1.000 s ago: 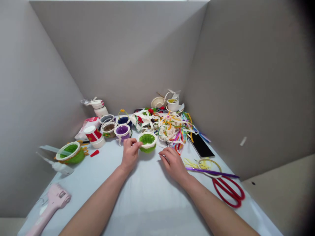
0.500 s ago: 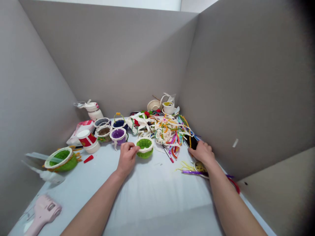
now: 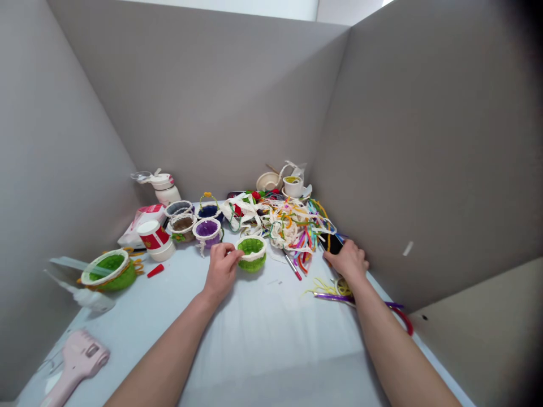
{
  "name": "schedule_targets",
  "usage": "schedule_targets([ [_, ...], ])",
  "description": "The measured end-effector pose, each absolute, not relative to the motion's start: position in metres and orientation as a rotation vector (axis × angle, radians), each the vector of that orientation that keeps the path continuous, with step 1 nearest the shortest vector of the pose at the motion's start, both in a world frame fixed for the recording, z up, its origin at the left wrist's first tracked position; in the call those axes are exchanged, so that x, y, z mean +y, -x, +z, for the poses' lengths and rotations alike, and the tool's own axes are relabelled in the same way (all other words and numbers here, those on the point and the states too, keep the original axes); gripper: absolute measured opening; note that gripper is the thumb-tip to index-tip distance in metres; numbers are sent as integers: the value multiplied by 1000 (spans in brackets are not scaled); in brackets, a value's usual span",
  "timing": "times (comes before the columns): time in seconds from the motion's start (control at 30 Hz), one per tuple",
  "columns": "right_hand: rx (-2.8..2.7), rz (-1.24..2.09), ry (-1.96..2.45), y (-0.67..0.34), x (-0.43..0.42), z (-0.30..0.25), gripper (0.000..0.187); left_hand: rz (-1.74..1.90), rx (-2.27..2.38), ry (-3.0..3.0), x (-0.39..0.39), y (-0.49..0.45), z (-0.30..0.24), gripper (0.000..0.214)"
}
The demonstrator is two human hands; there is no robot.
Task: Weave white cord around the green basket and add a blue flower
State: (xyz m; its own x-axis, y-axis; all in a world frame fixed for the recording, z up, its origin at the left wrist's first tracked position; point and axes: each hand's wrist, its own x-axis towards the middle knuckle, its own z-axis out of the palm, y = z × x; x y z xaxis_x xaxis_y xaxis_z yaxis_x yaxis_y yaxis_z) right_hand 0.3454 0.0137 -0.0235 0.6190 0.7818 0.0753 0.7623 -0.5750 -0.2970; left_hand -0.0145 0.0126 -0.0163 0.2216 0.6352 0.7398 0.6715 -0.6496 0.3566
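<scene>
My left hand (image 3: 222, 264) pinches the white braided rim of a small green basket (image 3: 253, 262), which stands upright on the table with its inside showing. At the right wall my right hand (image 3: 348, 262) is closed on the edge of a dark flat phone (image 3: 331, 244), its thumb on the near side and its other fingers partly hidden behind. An orange strand lies across the phone. Close below the right hand, and partly hidden by the forearm, are a roll of yellow yarn (image 3: 341, 286) and a purple stick (image 3: 328, 296).
A tangle of lace and coloured strips (image 3: 288, 226) lies behind the green basket, with a pen (image 3: 292, 265) in front. A purple basket (image 3: 207, 230) and several others stand left. Further left are a red-and-white tub (image 3: 155, 240), a larger green basket (image 3: 123, 279) and a pink glue gun (image 3: 82, 356).
The view has shifted slightly, so the things sit a little further right in it. Both hands keep their places at the green basket and the phone.
</scene>
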Motion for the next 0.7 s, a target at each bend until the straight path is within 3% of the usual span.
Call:
schedule_targets([
  [0.3,-1256,67,2549,-344,12,-23,62,-1441,-1292,2423,13,15,-15,19],
  [0.7,-1348,67,2551,-344,1,-19,76,-1402,-1289,2428,12,16,-14,18],
])
